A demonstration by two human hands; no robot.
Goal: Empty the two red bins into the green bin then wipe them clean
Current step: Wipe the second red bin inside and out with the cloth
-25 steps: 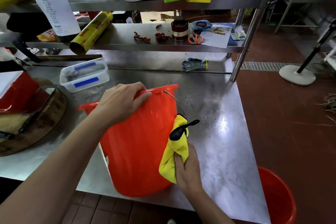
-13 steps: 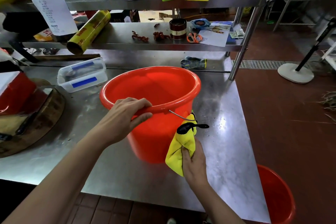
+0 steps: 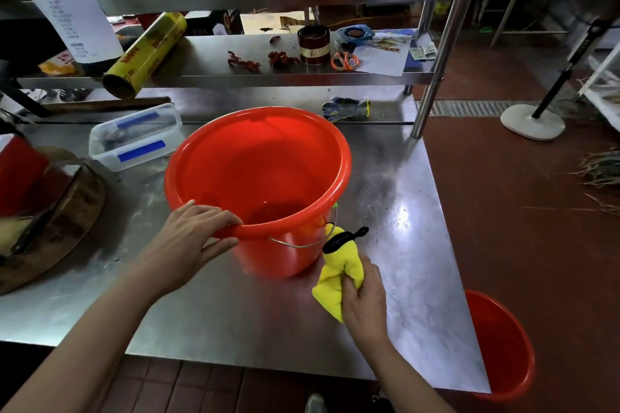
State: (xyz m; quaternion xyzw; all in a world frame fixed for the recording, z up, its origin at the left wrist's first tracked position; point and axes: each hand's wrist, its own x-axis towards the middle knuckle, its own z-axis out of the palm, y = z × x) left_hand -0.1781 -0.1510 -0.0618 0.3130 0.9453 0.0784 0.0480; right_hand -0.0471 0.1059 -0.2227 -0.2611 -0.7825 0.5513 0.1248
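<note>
A red bin (image 3: 261, 161) stands upright on the steel table (image 3: 396, 278), its inside looking empty. My left hand (image 3: 191, 241) grips its near rim, fingers over the edge and thumb outside. My right hand (image 3: 364, 298) holds a bunched yellow cloth (image 3: 339, 268) just to the right of the bin's base, beside the bin's wire handle and its black grip (image 3: 344, 238). A second red bin (image 3: 503, 349) sits on the floor past the table's right front corner. No green bin is in view.
A clear lidded box (image 3: 134, 136) and a round wooden board (image 3: 57, 228) lie left of the bin. A glove (image 3: 345, 108) lies behind it. Shelves above hold a wrap roll (image 3: 144, 54), a tin (image 3: 313, 43) and scissors (image 3: 345, 60). A shelf post (image 3: 436, 54) stands at the back right.
The bin went from tilted toward me to standing upright on the table. My right hand with the cloth slid down from the bin's side to beside its base.
</note>
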